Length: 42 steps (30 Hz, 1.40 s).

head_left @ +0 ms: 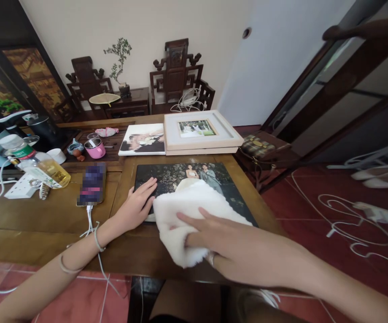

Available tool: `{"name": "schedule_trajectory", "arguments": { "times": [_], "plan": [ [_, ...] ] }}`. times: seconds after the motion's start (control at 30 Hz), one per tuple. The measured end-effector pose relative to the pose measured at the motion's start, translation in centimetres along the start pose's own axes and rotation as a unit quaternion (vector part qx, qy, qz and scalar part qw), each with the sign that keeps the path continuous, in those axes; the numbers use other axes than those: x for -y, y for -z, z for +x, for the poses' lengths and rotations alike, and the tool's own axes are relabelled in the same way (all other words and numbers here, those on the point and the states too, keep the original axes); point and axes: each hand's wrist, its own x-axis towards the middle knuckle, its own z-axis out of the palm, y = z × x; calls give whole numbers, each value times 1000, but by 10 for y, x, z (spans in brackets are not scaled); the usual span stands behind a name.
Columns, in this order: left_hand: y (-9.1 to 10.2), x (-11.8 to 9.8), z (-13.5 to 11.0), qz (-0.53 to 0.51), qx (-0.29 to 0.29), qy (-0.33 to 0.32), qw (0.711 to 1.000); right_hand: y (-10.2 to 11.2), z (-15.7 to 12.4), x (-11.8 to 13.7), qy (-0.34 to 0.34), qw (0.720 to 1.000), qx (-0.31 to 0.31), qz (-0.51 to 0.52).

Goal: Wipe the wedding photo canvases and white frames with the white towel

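A dark wedding photo panel (229, 181) lies flat on the wooden table, showing a couple in a white dress and a grey suit. Over its lower middle is spread a fluffy white cloth (190, 197), part of it hanging past the panel's near edge. My right hand (224, 242) grips and presses the cloth, with a fold of it tucked around the fingers. My left hand (138, 202) rests open on the panel's left edge, fingers stretched out. The cloth hides much of the picture.
Behind the panel are a white-covered photo book (143, 139) and a cream box (202, 146) with a framed photo. To the left lie a charging phone (92, 184), an oil bottle (50, 169), a power strip (20, 186) and a pink cup (95, 150). Cables trail over the red floor.
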Motion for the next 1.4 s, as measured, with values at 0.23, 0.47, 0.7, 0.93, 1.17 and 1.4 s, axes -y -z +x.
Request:
{"name": "schedule_trajectory", "arguments": {
  "times": [0.23, 0.47, 0.7, 0.93, 1.17, 1.4],
  "plan": [
    [-2, 2, 0, 1, -20, -15, 1000, 29, 54, -65, -51, 990, -126, -33],
    [-4, 3, 1, -7, -16, -13, 1000, 29, 88, -94, -26, 972, -212, -97],
    [-4, 2, 0, -6, -15, -4, 1000, 1, 39, -42, -39, 987, -138, -78],
    [-2, 1, 0, -2, -6, 4, 1000, -5, -3, -7, -4, 1000, -23, -5],
    [-5, 3, -1, -11, -8, 5, 1000, 4, 27, -53, -119, 981, -134, -74],
    [2, 1, 3, -156, -131, -24, 979, -6, 65, -45, -120, 960, -211, -143]
  ]
}}
